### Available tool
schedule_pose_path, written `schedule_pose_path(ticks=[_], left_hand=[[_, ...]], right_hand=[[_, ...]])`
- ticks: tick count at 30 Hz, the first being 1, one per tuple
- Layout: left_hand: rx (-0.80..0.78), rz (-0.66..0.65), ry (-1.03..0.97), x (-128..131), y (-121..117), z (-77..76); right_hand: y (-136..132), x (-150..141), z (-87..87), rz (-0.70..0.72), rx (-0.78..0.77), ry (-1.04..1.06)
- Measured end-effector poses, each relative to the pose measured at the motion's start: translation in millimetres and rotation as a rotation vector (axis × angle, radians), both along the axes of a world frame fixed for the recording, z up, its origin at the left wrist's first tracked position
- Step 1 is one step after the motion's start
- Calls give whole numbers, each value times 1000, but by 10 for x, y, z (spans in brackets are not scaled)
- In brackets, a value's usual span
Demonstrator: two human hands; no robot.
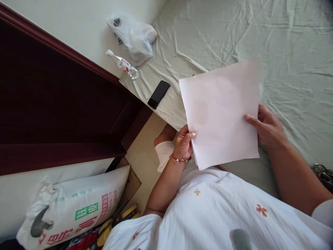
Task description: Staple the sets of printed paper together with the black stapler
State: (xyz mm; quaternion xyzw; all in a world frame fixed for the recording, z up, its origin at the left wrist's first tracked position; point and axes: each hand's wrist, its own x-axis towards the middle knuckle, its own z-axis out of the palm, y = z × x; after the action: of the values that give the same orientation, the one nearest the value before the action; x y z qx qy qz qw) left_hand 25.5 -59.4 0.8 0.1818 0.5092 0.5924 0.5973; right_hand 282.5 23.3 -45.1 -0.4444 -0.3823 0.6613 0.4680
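Note:
I hold a blank white sheet of paper [221, 111] up in front of me, above the edge of a bed. My left hand [183, 144], with a red bead bracelet at the wrist, pinches the sheet's lower left edge. At the sheet's right edge my right hand [266, 126] grips it, thumb on the front face. Both hands are closed on the paper. The sheet's upper right corner is slightly blurred.
The bed [286, 52] has a wrinkled pale sheet. A black phone [158, 94], a plastic water bottle [122, 64] and a white plastic bag [134, 36] lie near its corner. A dark wooden headboard [52, 104] stands left. A printed sack [75, 208] lies on the floor.

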Motion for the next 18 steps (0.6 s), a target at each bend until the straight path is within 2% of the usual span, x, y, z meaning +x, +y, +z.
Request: schedule_pose_path(ticks=[4,8,13,18], left_hand=[[30,-51,19,-21,82,-21],[22,-90,51,-65,142,-67],[-41,-180,40,-151,192,-130],[-79,-98,38,-238,315,-140]], right_hand=[[-71,54,102,118,-230,50],[-119,61,94,139,-282,22],[-116,50,70,268,-401,-47],[-128,86,81,486,-392,-134]])
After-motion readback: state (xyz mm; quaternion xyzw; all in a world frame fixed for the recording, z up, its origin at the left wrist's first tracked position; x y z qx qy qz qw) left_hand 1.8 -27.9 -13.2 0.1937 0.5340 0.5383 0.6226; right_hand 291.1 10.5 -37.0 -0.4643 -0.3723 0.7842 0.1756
